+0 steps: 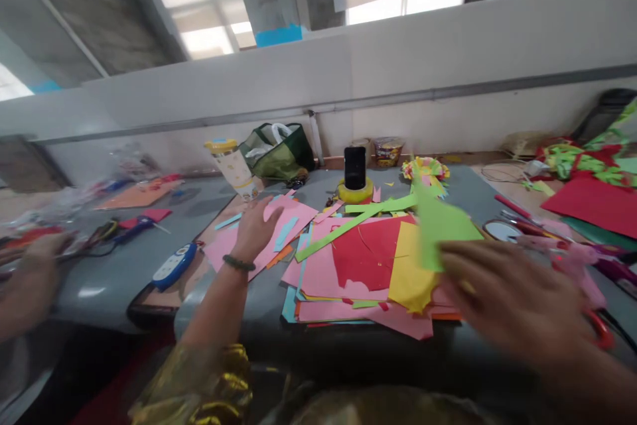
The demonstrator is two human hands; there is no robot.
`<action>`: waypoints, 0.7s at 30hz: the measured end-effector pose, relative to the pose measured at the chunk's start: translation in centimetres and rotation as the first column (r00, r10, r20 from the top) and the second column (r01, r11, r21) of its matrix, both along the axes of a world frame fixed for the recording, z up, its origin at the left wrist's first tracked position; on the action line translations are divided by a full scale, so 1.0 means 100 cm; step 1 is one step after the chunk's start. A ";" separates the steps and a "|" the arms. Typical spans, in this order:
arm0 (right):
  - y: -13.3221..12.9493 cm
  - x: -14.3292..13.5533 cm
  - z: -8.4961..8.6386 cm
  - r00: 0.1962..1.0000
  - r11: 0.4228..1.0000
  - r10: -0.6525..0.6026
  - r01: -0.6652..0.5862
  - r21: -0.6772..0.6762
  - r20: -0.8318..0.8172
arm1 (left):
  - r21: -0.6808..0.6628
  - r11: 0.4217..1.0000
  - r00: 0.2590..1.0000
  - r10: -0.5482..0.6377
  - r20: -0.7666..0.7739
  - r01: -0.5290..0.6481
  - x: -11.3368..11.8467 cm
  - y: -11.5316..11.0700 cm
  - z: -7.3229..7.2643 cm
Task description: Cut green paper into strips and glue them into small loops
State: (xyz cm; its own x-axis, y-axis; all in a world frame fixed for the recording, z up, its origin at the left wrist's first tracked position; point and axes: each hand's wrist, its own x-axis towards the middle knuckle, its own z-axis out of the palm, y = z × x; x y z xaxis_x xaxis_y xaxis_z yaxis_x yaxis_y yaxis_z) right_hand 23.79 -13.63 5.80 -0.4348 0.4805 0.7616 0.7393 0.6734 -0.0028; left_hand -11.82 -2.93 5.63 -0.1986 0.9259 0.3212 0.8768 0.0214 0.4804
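Note:
My left hand (255, 229) lies flat, fingers spread, on a pink paper sheet (293, 223) at the left of a pile of coloured paper (368, 266) in pink, red and yellow. My right hand (512, 302), blurred by motion, is at the pile's right edge and pinches a light green paper piece (438, 226) raised above the pile. A long green paper strip (348, 223) crosses the pile. Red-handled scissors (600, 329) lie just right of my right hand.
A phone (355, 168) stands in a yellow tape roll (354, 193) behind the pile. Nearby are a yellow-capped bottle (231, 166), a green bag (276, 150), a paper flower (425, 168) and a blue-white device (174, 266). Another person's hand (30, 276) is far left. Red paper (592, 203) lies right.

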 end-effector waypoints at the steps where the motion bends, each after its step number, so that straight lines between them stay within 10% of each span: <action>1: 0.006 -0.022 -0.003 0.991 0.998 0.048 -0.054 0.045 0.126 | 0.174 0.979 0.994 -0.096 -0.048 0.103 0.008 -0.014 0.000; 4: 0.025 -0.073 -0.028 0.925 0.997 0.073 -0.066 -0.031 0.374 | 0.307 0.794 0.846 -0.448 -0.290 0.525 0.033 -0.059 -0.010; 7: 0.035 -0.091 -0.056 0.898 0.988 0.062 0.007 -0.157 0.435 | 0.068 0.661 0.622 -0.660 -0.420 0.747 0.054 -0.084 -0.032; 12: 0.031 -0.091 -0.072 0.910 0.973 0.068 0.031 -0.229 0.409 | -0.022 0.668 0.590 -0.672 -0.448 0.744 0.069 -0.077 -0.060; 21: 0.028 -0.039 -0.068 0.943 0.882 0.129 0.032 -0.471 0.306 | 0.043 0.670 0.631 -0.674 -0.385 0.741 0.059 -0.083 -0.068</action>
